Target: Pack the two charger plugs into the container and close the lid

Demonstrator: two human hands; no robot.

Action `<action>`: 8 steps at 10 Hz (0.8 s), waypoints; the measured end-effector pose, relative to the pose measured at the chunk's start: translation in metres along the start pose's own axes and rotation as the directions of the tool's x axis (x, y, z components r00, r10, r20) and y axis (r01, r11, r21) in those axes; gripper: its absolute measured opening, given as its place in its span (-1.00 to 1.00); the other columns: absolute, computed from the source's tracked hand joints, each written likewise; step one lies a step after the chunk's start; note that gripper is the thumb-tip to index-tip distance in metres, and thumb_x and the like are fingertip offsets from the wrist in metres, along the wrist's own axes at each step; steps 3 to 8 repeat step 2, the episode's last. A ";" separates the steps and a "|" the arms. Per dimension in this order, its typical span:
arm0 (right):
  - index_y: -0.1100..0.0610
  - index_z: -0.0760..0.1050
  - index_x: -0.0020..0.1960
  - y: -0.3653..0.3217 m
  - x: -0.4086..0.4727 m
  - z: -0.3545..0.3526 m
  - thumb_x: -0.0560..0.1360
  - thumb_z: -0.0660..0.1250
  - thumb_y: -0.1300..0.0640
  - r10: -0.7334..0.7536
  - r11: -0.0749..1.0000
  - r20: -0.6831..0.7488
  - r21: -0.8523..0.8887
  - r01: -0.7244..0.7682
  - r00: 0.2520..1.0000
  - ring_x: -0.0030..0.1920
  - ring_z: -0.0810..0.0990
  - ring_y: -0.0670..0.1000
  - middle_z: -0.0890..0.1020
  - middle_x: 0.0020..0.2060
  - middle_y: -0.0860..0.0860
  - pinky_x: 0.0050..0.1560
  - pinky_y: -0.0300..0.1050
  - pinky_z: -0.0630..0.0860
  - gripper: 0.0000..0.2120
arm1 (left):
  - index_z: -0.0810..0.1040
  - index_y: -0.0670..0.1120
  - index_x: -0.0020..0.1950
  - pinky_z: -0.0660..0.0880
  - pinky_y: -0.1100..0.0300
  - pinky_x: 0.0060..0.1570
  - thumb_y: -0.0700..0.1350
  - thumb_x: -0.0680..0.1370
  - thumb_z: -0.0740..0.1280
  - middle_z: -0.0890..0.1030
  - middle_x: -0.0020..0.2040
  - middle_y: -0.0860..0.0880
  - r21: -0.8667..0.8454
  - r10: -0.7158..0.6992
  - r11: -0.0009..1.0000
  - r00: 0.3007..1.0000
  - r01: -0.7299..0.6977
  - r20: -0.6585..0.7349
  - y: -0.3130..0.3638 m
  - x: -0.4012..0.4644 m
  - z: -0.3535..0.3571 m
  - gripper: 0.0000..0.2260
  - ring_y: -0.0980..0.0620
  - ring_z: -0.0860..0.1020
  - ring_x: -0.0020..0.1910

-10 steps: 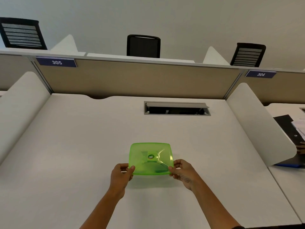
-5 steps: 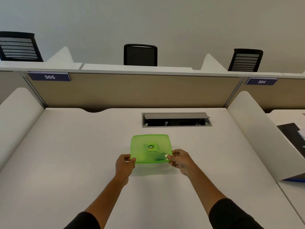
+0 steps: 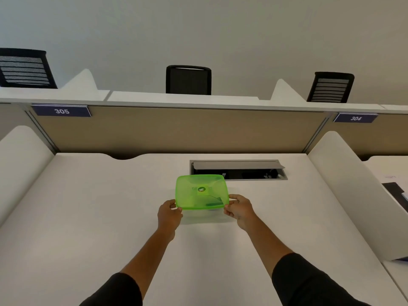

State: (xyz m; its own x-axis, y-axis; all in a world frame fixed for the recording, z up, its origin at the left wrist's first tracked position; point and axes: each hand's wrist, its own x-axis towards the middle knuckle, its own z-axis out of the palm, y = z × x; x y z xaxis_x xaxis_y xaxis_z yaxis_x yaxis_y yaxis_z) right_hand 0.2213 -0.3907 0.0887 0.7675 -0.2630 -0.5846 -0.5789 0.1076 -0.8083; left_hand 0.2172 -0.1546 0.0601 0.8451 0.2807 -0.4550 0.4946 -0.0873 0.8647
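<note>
A translucent green container (image 3: 201,192) with its lid on rests on the white desk, a small round sticker at the lid's centre. My left hand (image 3: 169,214) pinches its near left corner. My right hand (image 3: 239,208) pinches its near right corner. Faint shapes show through the green plastic, but I cannot tell whether they are the charger plugs. No plug lies in the open on the desk.
An open cable hatch (image 3: 238,170) is set into the desk just behind the container. White side dividers (image 3: 353,195) flank the desk, and a tan partition (image 3: 176,129) closes the back. Dark items (image 3: 395,193) lie on the neighbouring desk at right.
The container has slid away from me toward the cable hatch, both hands still on its near corners. The view has tilted down a little.
</note>
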 end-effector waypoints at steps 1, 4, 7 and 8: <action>0.38 0.44 0.44 0.002 0.002 0.002 0.56 0.30 0.57 -0.016 1.000 -0.013 -0.005 0.016 1.000 0.02 0.55 0.20 0.59 0.04 0.29 0.33 0.27 0.59 -0.53 | 0.50 -0.21 0.48 0.63 -0.06 0.10 -0.28 0.63 0.35 0.59 0.36 -0.19 -0.005 0.005 1.000 1.000 -0.005 0.003 0.000 0.003 -0.001 -0.60 -0.34 0.68 0.20; 0.30 0.45 0.45 0.004 -0.009 -0.002 0.59 0.41 0.36 -0.041 0.989 -0.072 -0.142 0.030 0.997 0.14 0.63 0.21 0.63 0.19 0.28 0.29 0.26 0.62 -0.56 | 0.48 -0.15 0.51 0.59 -0.12 0.31 -0.17 0.63 0.39 0.56 0.38 -0.17 0.060 0.014 0.998 0.999 -0.011 -0.039 0.003 -0.007 -0.008 -0.56 -0.23 0.61 0.30; 0.30 0.45 0.45 0.004 -0.009 -0.002 0.59 0.41 0.36 -0.041 0.989 -0.072 -0.142 0.030 0.997 0.14 0.63 0.21 0.63 0.19 0.28 0.29 0.26 0.62 -0.56 | 0.48 -0.15 0.51 0.59 -0.12 0.31 -0.17 0.63 0.39 0.56 0.38 -0.17 0.060 0.014 0.998 0.999 -0.011 -0.039 0.003 -0.007 -0.008 -0.56 -0.23 0.61 0.30; 0.30 0.45 0.45 0.004 -0.009 -0.002 0.59 0.41 0.36 -0.041 0.989 -0.072 -0.142 0.030 0.997 0.14 0.63 0.21 0.63 0.19 0.28 0.29 0.26 0.62 -0.56 | 0.48 -0.15 0.51 0.59 -0.12 0.31 -0.17 0.63 0.39 0.56 0.38 -0.17 0.060 0.014 0.998 0.999 -0.011 -0.039 0.003 -0.007 -0.008 -0.56 -0.23 0.61 0.30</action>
